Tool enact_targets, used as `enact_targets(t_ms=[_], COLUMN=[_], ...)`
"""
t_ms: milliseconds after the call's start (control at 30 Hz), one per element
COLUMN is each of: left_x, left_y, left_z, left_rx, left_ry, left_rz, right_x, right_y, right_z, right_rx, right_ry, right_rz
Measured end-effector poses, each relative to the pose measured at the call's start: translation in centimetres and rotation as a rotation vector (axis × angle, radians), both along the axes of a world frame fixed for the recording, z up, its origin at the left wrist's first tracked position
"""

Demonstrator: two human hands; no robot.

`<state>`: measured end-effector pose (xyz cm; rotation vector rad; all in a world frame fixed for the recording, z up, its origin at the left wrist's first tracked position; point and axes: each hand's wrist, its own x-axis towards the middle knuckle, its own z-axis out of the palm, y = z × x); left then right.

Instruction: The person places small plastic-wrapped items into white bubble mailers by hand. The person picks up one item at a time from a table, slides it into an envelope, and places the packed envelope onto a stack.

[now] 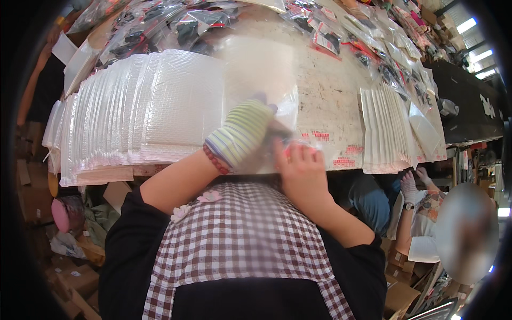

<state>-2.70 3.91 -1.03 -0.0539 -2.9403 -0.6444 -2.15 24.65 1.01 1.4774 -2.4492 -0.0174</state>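
My left hand (250, 128), in a striped glove with a red bead bracelet at the wrist, lies over a blurred translucent bubble mailer (260, 64) in front of me. My bare right hand (302, 166) is close beside it, its fingers on a clear plastic packet (314, 145) with red and dark parts. The packet is near the table's front edge and blurred by motion. Between the hands shows something dark, too blurred to name. A long overlapping row of white bubble mailers (184, 104) fans out to the left of my left hand.
Another row of white mailers (386, 132) stands on the right of the worktable (328, 100). Clear bags with dark items (192, 30) are heaped along the far side. A co-worker with gloved hands (409, 188) is at the right; another person's arm (34, 86) shows at the far left.
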Motion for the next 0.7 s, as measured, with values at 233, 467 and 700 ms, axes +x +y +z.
enact_targets(t_ms=[233, 467, 700], left_x=[1.1, 4.0, 3.7], left_y=[1.0, 0.6, -0.4], left_z=[1.0, 0.5, -5.1], left_rx=[0.222, 0.473, 0.847], left_ry=[0.267, -0.212, -0.149], left_rz=[-0.125, 0.311, 0.359], right_x=[-2.2, -3.3, -4.9], right_y=[-4.4, -4.3, -2.7], right_z=[-2.3, -1.8, -1.9], right_rx=[0.071, -0.242, -0.345], right_ry=[-0.287, -0.583, -0.882], right_rz=[-0.307, -0.387, 0.201])
